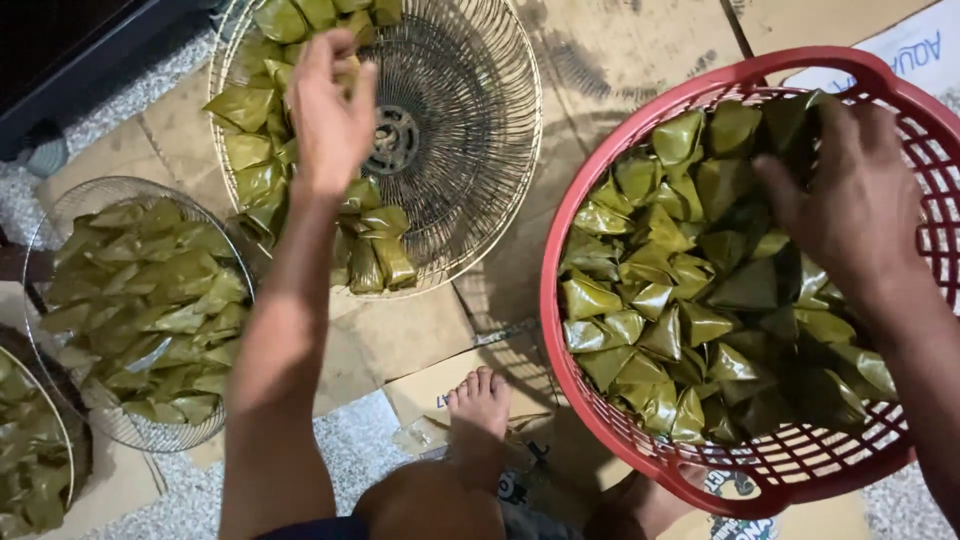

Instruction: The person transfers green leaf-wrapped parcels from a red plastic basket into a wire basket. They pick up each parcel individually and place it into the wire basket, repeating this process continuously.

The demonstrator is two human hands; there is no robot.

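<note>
While red basket (600, 390) brims with leaf parcels (680, 300), left hand (330, 115) fills wire grille (470, 130)

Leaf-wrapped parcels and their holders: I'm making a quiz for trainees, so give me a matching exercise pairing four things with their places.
Things:
1. left hand
2. right hand
3. red plastic basket
4. bare foot

Places:
A. on flattened cardboard, bottom centre
B. over the wire fan guard, on a leaf parcel
C. inside the basket, among leaf parcels
D. right side, full of parcels

Pairs: 1-B, 2-C, 3-D, 4-A
</note>
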